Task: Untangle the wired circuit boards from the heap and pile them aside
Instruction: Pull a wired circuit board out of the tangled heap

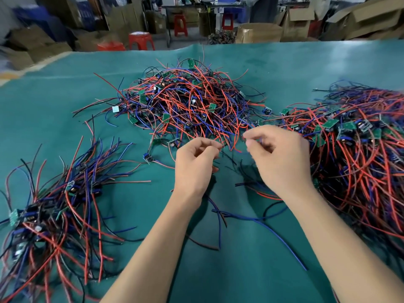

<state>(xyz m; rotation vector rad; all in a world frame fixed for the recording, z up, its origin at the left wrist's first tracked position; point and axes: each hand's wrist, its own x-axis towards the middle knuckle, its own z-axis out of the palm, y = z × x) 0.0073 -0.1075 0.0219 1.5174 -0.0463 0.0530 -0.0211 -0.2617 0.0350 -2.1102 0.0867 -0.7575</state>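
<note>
1. Circuit boards with wires form a tangled heap (pixel 192 106) at the middle of the green table mat (pixel 65 88) – small green rectangular boards bristling with thin red, blue and black insulated leads that loop and cross in every direction, so the heap has no single long axis.
2. We hold our left hand (pixel 194 165) and right hand (pixel 282 158) just in front of the heap's near edge, palms turned toward each other.
3. Our left fingers (pixel 209 143) curl inward, thumb and forefinger pressed together on what looks like a thin dark wire; motion blur keeps us from being sure.
4. Our right fingers (pixel 255 136) are bunched around a blurred bit of blue wire – we cannot tell whether they truly grip it.
5. A sorted pile (pixel 54 211) lies at our left, boards clustered toward the near-left end, their leads fanning up and to the right.
6. A larger pile (pixel 358 154) lies at our right, its green boards gathered along the top, wires streaming down toward us.
7. Loose blue and black strands (pixel 240 217) trail on the smooth mat between our forearms.
</note>
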